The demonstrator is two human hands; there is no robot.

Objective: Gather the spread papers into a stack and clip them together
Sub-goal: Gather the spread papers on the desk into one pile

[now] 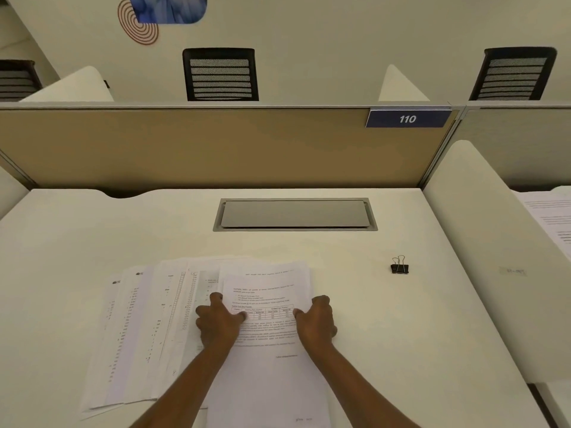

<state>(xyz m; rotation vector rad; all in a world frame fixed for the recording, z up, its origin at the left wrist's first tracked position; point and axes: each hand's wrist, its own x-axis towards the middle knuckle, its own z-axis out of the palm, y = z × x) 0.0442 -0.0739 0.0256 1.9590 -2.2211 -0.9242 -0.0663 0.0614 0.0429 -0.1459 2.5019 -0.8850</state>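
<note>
Nearest us, at the bench's (401, 335) near edge and left of its middle, the papers (268, 291) lie half gathered. Our left grip (219, 322) and right grip (316, 322) are each clamped on a side edge of the top pile, thumbs on the printed face and fingers curled. The fanned sheets (139, 319) on the left are not yet squared in. We judge they could slide on the smooth white top or catch and fold a corner. Reaching for the binder clip (399, 267), well apart toward the right edge, frees one side and the pile may splay. Farther off are a grey cable hatch (295, 214), a tan partition (185, 146) numbered 110, and black chairs (221, 75).
</note>
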